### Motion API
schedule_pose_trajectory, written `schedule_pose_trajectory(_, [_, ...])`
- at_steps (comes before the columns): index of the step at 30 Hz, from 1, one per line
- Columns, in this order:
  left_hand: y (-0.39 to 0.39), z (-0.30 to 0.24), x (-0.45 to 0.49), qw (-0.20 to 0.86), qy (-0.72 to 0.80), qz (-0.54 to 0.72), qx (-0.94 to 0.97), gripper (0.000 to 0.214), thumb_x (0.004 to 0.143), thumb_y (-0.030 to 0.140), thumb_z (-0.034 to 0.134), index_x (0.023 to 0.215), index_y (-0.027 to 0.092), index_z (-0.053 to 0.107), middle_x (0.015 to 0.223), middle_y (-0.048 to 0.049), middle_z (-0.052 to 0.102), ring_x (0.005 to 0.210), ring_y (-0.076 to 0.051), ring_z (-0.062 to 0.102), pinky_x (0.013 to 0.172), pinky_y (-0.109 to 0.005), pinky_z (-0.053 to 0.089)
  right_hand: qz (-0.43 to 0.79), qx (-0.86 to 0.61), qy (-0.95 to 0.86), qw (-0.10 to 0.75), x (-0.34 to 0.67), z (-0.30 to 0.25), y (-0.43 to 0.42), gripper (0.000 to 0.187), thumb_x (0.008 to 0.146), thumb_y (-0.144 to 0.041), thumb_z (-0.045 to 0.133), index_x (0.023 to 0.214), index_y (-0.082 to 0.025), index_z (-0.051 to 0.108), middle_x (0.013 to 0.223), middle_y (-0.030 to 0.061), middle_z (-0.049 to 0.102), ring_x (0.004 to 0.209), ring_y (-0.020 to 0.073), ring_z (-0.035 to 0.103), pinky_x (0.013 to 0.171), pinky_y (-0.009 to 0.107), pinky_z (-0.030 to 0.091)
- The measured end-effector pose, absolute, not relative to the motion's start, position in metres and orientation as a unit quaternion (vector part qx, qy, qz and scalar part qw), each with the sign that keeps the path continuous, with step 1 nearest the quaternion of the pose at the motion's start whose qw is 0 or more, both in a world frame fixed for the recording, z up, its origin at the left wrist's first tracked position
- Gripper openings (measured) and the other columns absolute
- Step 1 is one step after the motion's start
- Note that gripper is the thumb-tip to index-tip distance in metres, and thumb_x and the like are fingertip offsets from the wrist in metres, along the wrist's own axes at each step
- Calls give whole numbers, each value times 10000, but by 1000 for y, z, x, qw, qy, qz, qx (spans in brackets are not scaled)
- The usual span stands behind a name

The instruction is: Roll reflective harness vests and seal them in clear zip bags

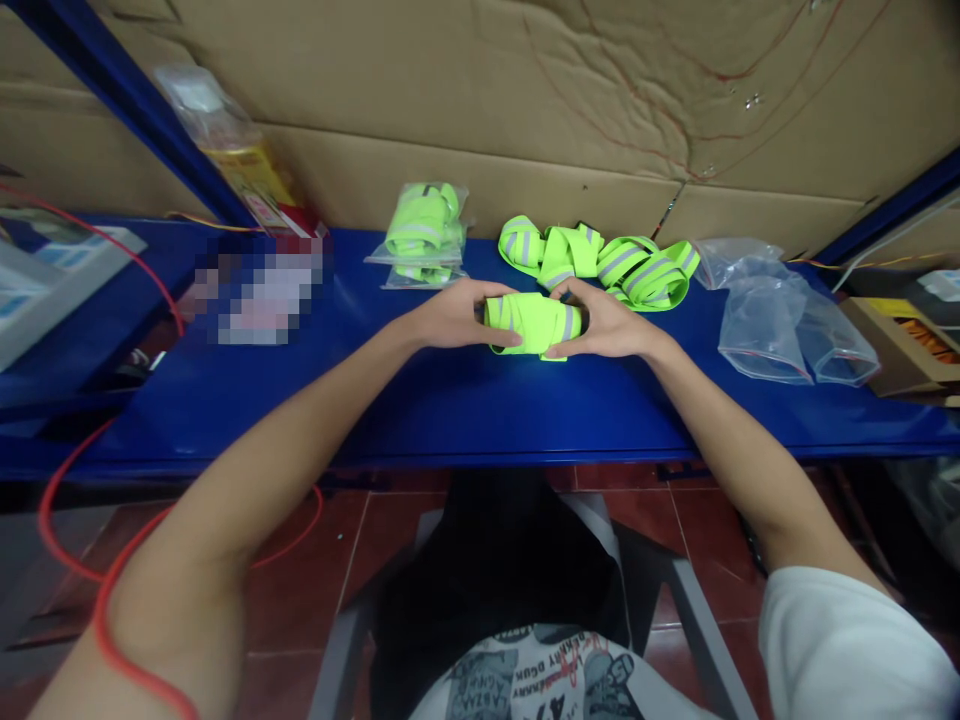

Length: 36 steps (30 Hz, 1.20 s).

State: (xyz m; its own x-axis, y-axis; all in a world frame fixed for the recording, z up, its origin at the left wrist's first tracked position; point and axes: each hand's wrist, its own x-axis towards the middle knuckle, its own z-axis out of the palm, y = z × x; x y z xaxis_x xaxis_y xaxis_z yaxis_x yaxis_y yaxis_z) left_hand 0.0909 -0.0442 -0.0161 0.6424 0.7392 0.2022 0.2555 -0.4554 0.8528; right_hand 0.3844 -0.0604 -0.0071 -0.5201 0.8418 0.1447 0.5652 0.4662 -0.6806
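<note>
A blue bench (487, 415) and cardboard backing (405, 80) suggest a workshop.

A bottle (251, 170) stands beside a blue post (137, 110).

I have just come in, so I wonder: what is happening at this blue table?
A person's left hand and right hand grip a wrapped neon strap bundle from both ends. Behind it, more neon straps lie loose on the blue table. To their left are bagged straps; to their right lie clear plastic bags.
</note>
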Motion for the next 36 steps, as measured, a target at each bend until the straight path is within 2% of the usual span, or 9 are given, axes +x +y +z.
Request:
schedule_pose_trajectory(6, [-51, -11, 94, 320, 345, 296, 831, 605, 727, 366, 857, 1298, 190, 762, 1185, -79, 811, 991, -242, 746, 849, -370, 614, 238, -401, -837, 286, 380, -10, -63, 741, 642, -469, 1006, 1213, -281, 573, 1236, 50, 700, 1094, 328, 664, 972, 507, 567])
schedule_pose_trajectory(12, [-53, -8, 92, 277, 335, 307, 847, 631, 741, 378, 852, 1338, 210, 732, 1191, -68, 804, 1021, -245, 750, 906, -370, 576, 178, -378, -843, 338, 372, -18, -59, 772, 708, -301, 892, 1406, -256, 565, 1466, 120, 683, 1359, 407, 633, 1174, 592, 493])
schedule_pose_trajectory(17, [-64, -3, 95, 168, 339, 293, 878, 612, 777, 500, 885, 1293, 232, 695, 1079, -49, 794, 968, -258, 752, 892, -385, 558, 142, -368, -851, 347, 367, -19, -65, 787, 756, -228, 765, 1505, -249, 526, 1526, 127, 657, 1327, 392, 643, 1169, 596, 510])
schedule_pose_trajectory(19, [-70, -2, 100, 159, 360, 309, 866, 664, 777, 548, 904, 1304, 243, 638, 1027, -32, 779, 907, -242, 743, 839, -368, 558, 136, -365, -855, 343, 366, -17, -68, 774, 788, -211, 721, 1535, -260, 521, 1547, 120, 645, 1331, 387, 641, 1178, 596, 509])
schedule_pose_trajectory(23, [-79, -6, 111, 158, 393, 328, 844, 724, 799, 442, 883, 1405, 258, 532, 989, -16, 758, 831, -227, 734, 756, -344, 560, 136, -367, -859, 331, 364, -14, -73, 782, 841, -217, 691, 1596, -283, 499, 1572, 109, 629, 1389, 396, 622, 1209, 604, 500])
schedule_pose_trajectory(26, [-85, -10, 119, 64, 407, 308, 858, 654, 837, 329, 788, 1443, 221, 565, 1183, -102, 758, 1026, -303, 760, 852, -398, 585, 129, -360, -860, 337, 363, -15, -75, 837, 853, -214, 667, 1654, -276, 435, 1628, 108, 594, 1409, 384, 621, 1222, 591, 506])
schedule_pose_trajectory(29, [-88, -14, 122, 0, 423, 284, 860, 459, 862, 340, 760, 1289, 195, 677, 1242, -151, 731, 1101, -354, 743, 851, -428, 581, 119, -338, -868, 345, 359, -18, -78, 834, 887, -196, 626, 1685, -287, 399, 1663, 95, 575, 1417, 357, 630, 1233, 568, 511])
schedule_pose_trajectory(33, [-83, -18, 120, 24, 438, 303, 846, 280, 876, 401, 777, 1090, 230, 721, 1088, -101, 708, 943, -302, 715, 761, -403, 553, 118, -315, -878, 341, 356, -19, -78, 732, 978, -243, 609, 1685, -317, 432, 1693, 82, 559, 1462, 353, 613, 1258, 574, 488])
schedule_pose_trajectory(36, [-76, -20, 117, 36, 437, 314, 842, 171, 862, 357, 765, 982, 245, 722, 988, -65, 675, 826, -245, 660, 700, -369, 513, 136, -310, -886, 316, 365, -9, -71, 762, 951, -427, 778, 1651, -306, 503, 1613, 100, 628, 1383, 373, 660, 1196, 558, 536])
